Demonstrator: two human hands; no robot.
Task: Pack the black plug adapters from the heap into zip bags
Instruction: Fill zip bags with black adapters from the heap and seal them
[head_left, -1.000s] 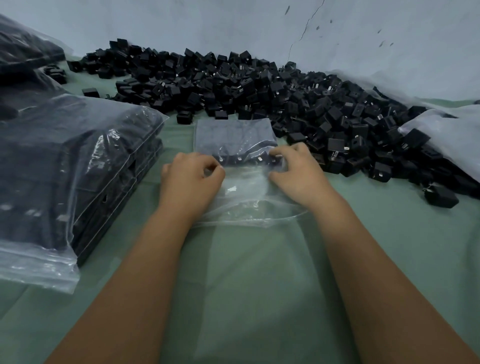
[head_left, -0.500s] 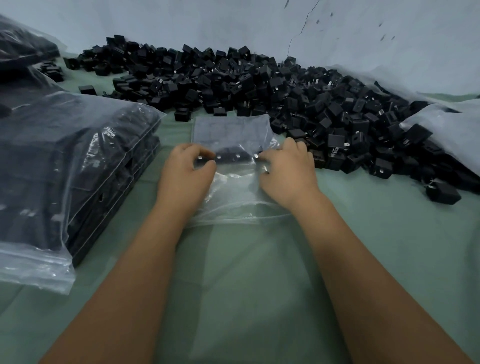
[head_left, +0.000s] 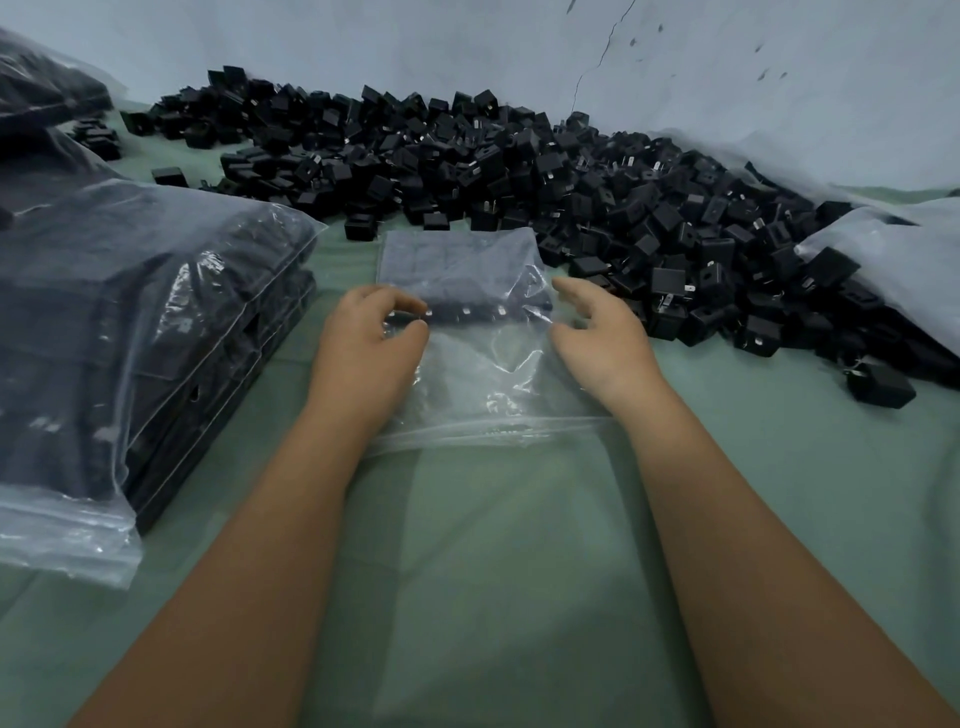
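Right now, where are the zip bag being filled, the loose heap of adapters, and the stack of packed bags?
zip bag (head_left: 483, 384): head view, clear empty near half.
heap of adapters (head_left: 519, 171): head view, middle of the pile.
stack of packed bags (head_left: 130, 322): head view, top bag's face.

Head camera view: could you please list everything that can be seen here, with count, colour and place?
heap of plug adapters: too many to count, black, along the far wall from left to right.
zip bag: one, clear, centre, partly filled with a row of black adapters at its far end, mouth towards the person.
filled bags: a stack, exact count unclear, clear with black contents, left.
plastic sheet: one, whitish, far right, over the heap's edge.
table cover: one, pale green, under everything.
wall: pale grey, cracked, behind.
left hand: pinches the zip bag's left side.
right hand: fingers relaxed, at the bag's right side.
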